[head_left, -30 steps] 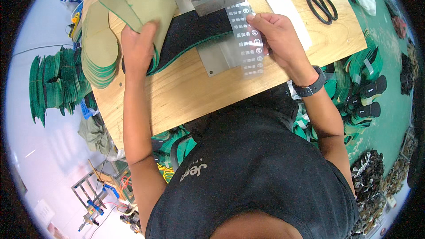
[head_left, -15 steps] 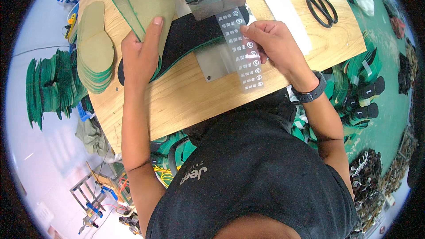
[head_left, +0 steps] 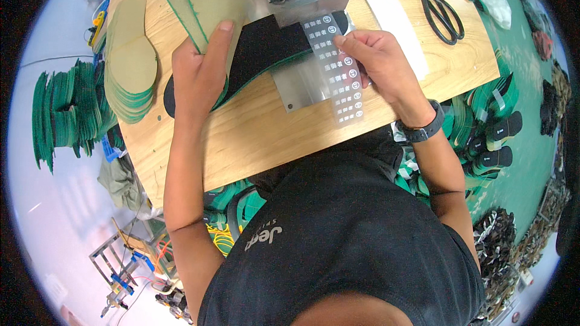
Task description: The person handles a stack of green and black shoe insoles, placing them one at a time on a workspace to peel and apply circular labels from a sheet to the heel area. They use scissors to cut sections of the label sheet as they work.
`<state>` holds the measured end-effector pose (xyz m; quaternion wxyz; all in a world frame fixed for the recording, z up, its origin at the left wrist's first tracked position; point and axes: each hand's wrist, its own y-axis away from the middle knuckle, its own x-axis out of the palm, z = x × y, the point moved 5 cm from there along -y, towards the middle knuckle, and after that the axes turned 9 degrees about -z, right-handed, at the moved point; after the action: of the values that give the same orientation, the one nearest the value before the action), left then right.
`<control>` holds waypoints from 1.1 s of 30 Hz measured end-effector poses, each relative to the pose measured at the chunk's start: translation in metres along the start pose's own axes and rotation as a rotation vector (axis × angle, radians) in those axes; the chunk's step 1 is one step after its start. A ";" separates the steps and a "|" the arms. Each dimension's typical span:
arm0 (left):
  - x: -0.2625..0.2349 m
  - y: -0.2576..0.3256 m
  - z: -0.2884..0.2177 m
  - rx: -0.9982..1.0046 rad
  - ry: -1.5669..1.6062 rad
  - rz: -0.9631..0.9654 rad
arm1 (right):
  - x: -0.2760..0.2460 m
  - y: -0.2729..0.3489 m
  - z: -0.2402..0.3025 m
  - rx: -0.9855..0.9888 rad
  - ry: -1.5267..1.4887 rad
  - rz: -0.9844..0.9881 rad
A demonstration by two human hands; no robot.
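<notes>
My left hand [head_left: 199, 72] is closed round beige insoles [head_left: 214, 0] with green edges, its thumb lying on top. A black insole [head_left: 266, 45] with a green edge lies beneath that hand, partly over a metal plate [head_left: 296, 87] and under a press head [head_left: 305, 3]. Between thumb and fingers, my right hand [head_left: 380, 63] pinches a clear film strip [head_left: 341, 93] printed with a row of white labels. The strip's far end overlaps the black insole's right end, and its near end reaches over the bare wood.
A stack of beige insoles [head_left: 130, 60] stands at the table's left. Black scissors [head_left: 444, 18] lie at the far right, beside a white sheet [head_left: 399, 18]. More green insoles hang or pile at the left [head_left: 66, 111] and beyond the table's right edge [head_left: 495, 115].
The view has shifted slightly. Both hands keep their grips, and the strip stays almost in the same place over the black insole.
</notes>
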<state>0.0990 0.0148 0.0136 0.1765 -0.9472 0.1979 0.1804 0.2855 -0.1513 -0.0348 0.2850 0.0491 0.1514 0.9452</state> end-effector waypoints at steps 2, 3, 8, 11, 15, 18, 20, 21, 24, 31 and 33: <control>0.001 -0.001 0.000 0.010 0.001 0.014 | 0.000 -0.001 -0.001 -0.015 -0.025 0.004; 0.001 0.000 -0.001 0.009 0.006 0.002 | 0.000 -0.002 -0.001 -0.015 -0.033 0.004; 0.000 0.004 -0.005 0.008 -0.079 -0.006 | 0.003 -0.004 -0.005 -0.002 -0.064 -0.022; 0.005 0.005 -0.006 0.019 -0.103 0.051 | 0.002 -0.005 -0.004 -0.009 -0.019 -0.050; 0.013 0.008 -0.016 0.174 -0.275 0.178 | 0.002 -0.002 -0.006 -0.019 -0.035 -0.056; 0.017 0.010 -0.025 0.369 -0.366 0.182 | 0.004 0.001 -0.004 -0.030 -0.052 -0.050; 0.019 0.009 -0.024 0.386 -0.406 0.179 | 0.003 0.005 -0.002 -0.034 -0.065 -0.052; 0.020 0.009 -0.024 0.396 -0.427 0.178 | 0.003 0.006 -0.003 -0.055 -0.044 -0.052; 0.022 0.010 -0.024 0.363 -0.456 0.220 | 0.003 0.007 -0.005 -0.136 0.009 -0.058; 0.017 0.010 -0.023 0.291 -0.406 0.228 | -0.024 0.024 -0.001 -0.131 -0.254 -0.260; 0.021 0.014 -0.027 0.440 -0.405 0.171 | -0.034 0.024 -0.004 -0.156 -0.368 -0.278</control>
<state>0.1183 -0.0145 0.0244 0.3972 -0.8109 0.2720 0.3326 0.3006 -0.1902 -0.0318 0.4380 0.1772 0.0286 0.8809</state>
